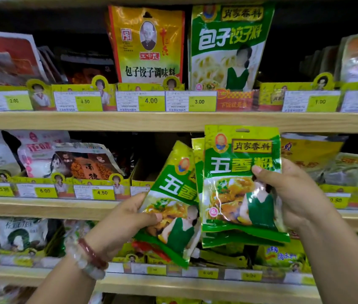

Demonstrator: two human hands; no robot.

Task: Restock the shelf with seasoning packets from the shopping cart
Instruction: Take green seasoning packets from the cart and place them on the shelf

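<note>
My right hand [294, 194] pinches an upright green seasoning packet [239, 185] by its right edge, thumb across the front, and more packets are stacked behind it. My left hand [125, 222] grips a second green seasoning packet [173, 207] that tilts to the right, thumb on its face. Both packets hang in front of the middle wooden shelf [64, 207]. The shopping cart is out of view.
An upper wooden shelf [129, 120] carries price tags and two upright packets, one yellow [149, 44] and one green [228, 47]. White and brown packets [68, 161] fill the middle shelf's left side, yellow packets [311, 150] its right. A lower shelf [195, 286] holds more packets.
</note>
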